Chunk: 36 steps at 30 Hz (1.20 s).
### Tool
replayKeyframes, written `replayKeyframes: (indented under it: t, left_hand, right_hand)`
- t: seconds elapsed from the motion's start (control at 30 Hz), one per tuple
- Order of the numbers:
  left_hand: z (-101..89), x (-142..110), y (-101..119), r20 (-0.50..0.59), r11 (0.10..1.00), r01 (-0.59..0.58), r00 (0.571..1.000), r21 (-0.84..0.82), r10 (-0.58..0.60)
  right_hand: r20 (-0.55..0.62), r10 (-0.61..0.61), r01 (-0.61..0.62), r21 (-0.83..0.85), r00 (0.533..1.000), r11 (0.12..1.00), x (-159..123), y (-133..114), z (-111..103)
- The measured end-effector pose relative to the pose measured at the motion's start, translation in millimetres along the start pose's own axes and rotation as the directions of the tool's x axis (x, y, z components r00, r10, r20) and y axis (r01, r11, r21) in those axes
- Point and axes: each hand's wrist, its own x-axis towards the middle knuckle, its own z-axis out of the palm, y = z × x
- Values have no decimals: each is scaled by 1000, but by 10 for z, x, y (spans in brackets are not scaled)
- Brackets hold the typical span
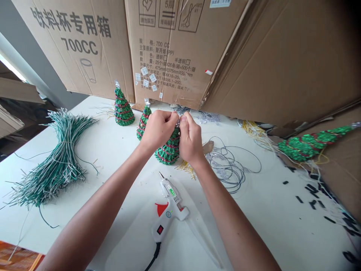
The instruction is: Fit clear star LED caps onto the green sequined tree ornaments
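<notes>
My left hand (158,130) and my right hand (190,140) meet above a small green tinsel tree (168,150) with red bands, and the fingers of both pinch its tip. Whatever they grip there is mostly hidden by my fingers. Just behind my left hand stands a second tinsel tree (143,121), partly covered by that hand. A third tree (123,109) stands farther left. A hot glue gun (167,210), white with a red switch, lies on the table below my wrists, its nozzle pointing away from me.
A thick bundle of green and white wires (56,162) lies at left on the white table (118,233). A coil of thin black wire (231,165) lies to the right. A larger tinsel tree (308,145) rests on cardboard at right. Cardboard boxes (169,49) overhang the far edge.
</notes>
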Motion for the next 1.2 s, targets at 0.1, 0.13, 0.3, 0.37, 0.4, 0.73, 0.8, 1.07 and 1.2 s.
replayKeyframes:
  t: [0.1,0.13,0.3,0.37,0.4,0.73,0.8,1.07,1.2]
  left_hand:
    - [-43,15,6,46,1000,3,999,3,-3]
    - [-66,22,11,72,1000,2,997,3,-2]
    - [-218,71,42,146,1000,-19,989,17,16]
    - [-288,92,50,128,999,-35,991,29,31]
    - [-324,101,54,121,998,-43,992,37,38]
    - [-578,83,208,-8,990,-135,991,-45,135]
    - [-608,68,247,-37,985,-163,986,-61,161]
    - [-628,-64,483,-23,959,-262,965,-111,261]
    - [-513,-222,633,127,874,-482,864,-62,486]
  right_hand:
    - [19,37,-37,11,999,999,9,-22,-30]
    - [33,50,-50,16,998,999,17,-29,-49]
    - [69,89,-94,77,994,993,92,-73,-206]
    - [72,87,-95,116,994,989,120,-98,-280]
    - [90,84,-96,138,992,986,128,-107,-311]
    - [259,282,-368,405,924,837,-9,111,-68]
    - [181,355,-396,512,917,762,44,130,-83]
    - [-59,583,-229,884,811,408,336,-75,-902]
    - [17,602,-245,922,799,299,321,-167,-1096]
